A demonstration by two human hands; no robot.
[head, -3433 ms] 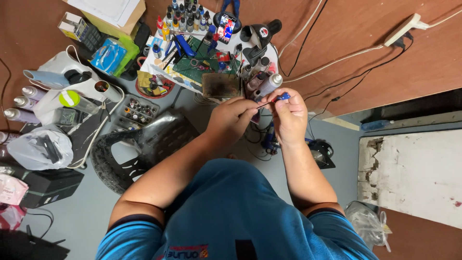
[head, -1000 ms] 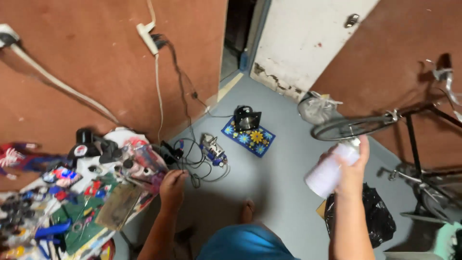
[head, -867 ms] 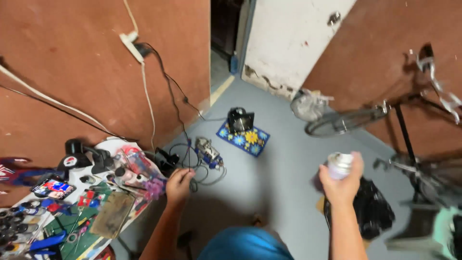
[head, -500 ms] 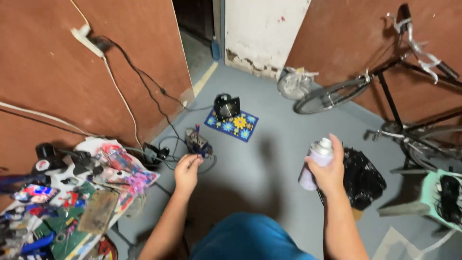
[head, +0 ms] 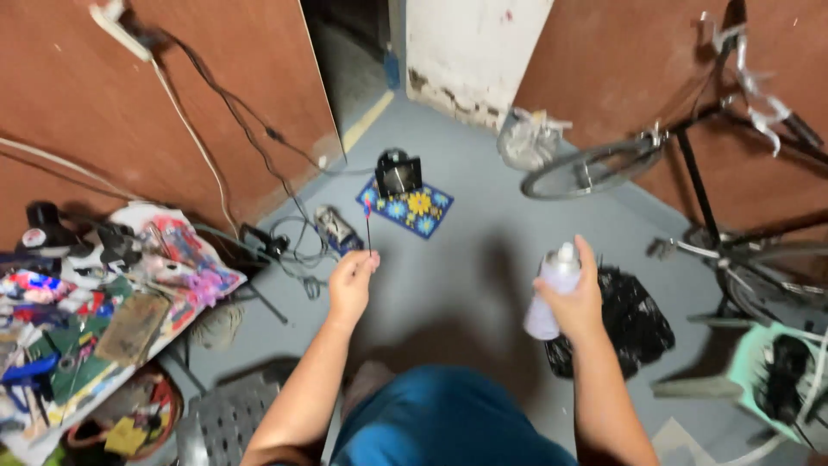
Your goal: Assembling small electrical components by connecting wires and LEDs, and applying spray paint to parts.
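The right hand (head: 573,298) has its grip wrapped around a white spray can (head: 552,292), held upright in front of the body with the nozzle at the top and a finger up near it, so the can stays ready to spray and points away from the person. The left hand (head: 351,280) pinches the lower end of a thin dark straw (head: 368,226) between thumb and fingertips; holding it by one end leaves the other, with its small red and blue tip, standing free above the fist. Both things hang in the air over the grey floor (head: 483,259), well apart from each other. Beyond the straw lie a patterned mat (head: 418,209) and a tangle of cables (head: 297,246). A black bag (head: 634,315) sits just beside the can, a bicycle (head: 716,173) further right, and a cluttered surface (head: 52,341) at the left.
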